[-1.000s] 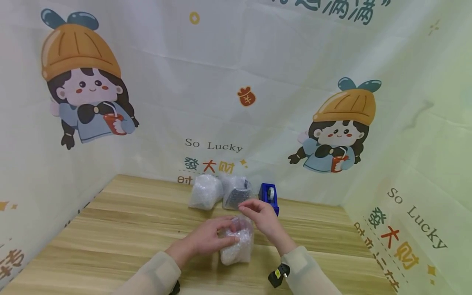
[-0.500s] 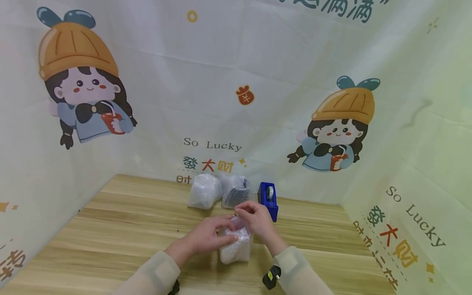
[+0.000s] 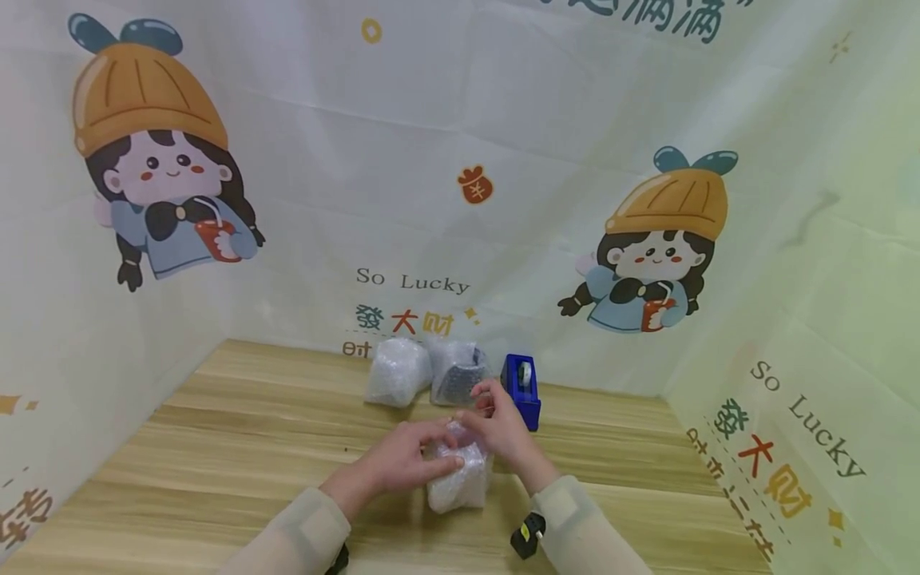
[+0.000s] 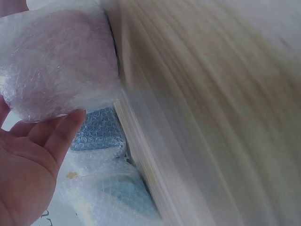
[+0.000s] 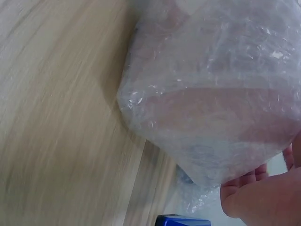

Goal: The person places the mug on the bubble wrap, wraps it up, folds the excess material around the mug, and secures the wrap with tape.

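Note:
My left hand (image 3: 402, 459) grips a bubble-wrapped bundle (image 3: 460, 479), its thumb on the near face and its other fingers at the top and far side. In the left wrist view the bundle (image 4: 66, 66) shows a pinkish shape through the clear wrap, close by the tabletop. My right hand (image 3: 503, 427) is at the bundle's upper right. Its thumb reaches to the top edge while the other fingers stand apart above it. From the right wrist, fingertips (image 5: 230, 202) lie right at the edge of the clear wrap.
At the back of the wooden table (image 3: 251, 423) stand two more bubble-wrapped things, a whitish one (image 3: 398, 374) and one with a dark grey part (image 3: 460, 379). A blue tape dispenser (image 3: 521, 391) is right of them. A printed cloth (image 3: 323, 200) hangs behind.
My right hand has moved left to the bundle's top edge, and its fingers have spread from the thumb. The left hand keeps its grip in nearly the same place.

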Available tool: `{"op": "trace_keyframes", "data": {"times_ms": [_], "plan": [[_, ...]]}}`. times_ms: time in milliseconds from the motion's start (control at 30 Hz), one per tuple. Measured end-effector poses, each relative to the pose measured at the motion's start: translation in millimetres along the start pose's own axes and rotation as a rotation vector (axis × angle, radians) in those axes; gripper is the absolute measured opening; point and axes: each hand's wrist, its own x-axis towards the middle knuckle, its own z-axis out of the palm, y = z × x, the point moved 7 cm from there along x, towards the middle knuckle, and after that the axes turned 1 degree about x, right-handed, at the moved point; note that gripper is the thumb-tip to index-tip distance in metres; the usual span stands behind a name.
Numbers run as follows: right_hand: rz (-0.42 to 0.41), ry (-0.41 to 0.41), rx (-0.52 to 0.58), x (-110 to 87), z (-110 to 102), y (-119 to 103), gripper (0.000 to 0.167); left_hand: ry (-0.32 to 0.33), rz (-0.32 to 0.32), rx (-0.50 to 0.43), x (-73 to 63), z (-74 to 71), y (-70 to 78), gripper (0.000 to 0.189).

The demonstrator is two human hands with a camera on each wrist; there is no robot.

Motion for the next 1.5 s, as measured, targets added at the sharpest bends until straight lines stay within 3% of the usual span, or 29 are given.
{"op": "trace_keyframes", "data": {"times_ms": [167, 467, 700, 933, 1033, 1200, 1267, 1333, 1433, 1500], "plan": [[-0.062, -0.053, -0.099, 2.7, 1.9, -2.0, 0.01, -0.004, -0.026, 0.012, 0.0, 0.1, 0.8, 0.024], [-0.072, -0.129, -0.297, -1.4, -0.7, 2.6, 0.031, -0.018, -0.042, 0.001, 0.0, 1.8, -1.4, 0.027], [-0.059, -0.207, -0.273, -3.5, 3.2, 9.4, 0.026, -0.027, -0.051, -0.012, 0.2, 3.1, -3.2, 0.03], [-0.054, -0.194, -0.26, -4.3, 4.6, 8.0, 0.024, -0.012, -0.051, -0.009, 0.0, 5.2, -4.7, 0.032], [-0.04, -0.128, -0.267, -10.2, 0.6, 7.8, 0.026, -0.013, -0.075, -0.038, -1.5, 7.1, -7.5, 0.033], [-0.028, 0.148, -0.256, -30.4, -21.3, -1.7, 0.033, 0.006, -0.1, -0.106, -4.2, 7.5, -10.4, 0.03], [0.01, 0.178, -0.248, -41.3, -26.6, -7.5, 0.033, 0.021, -0.114, -0.117, -4.8, 5.5, -10.5, 0.03], [0.086, 0.114, -0.245, -53.4, -25.6, -11.7, 0.04, 0.033, -0.139, -0.108, -4.8, 2.7, -9.9, 0.03], [0.182, -0.064, -0.255, -74.0, -13.1, -15.5, 0.056, 0.05, -0.169, -0.07, -4.4, -2.1, -8.9, 0.028], [0.19, -0.14, -0.269, -85.5, -3.8, -17.6, 0.064, 0.059, -0.171, -0.045, -4.2, -5.2, -7.1, 0.03]]}}
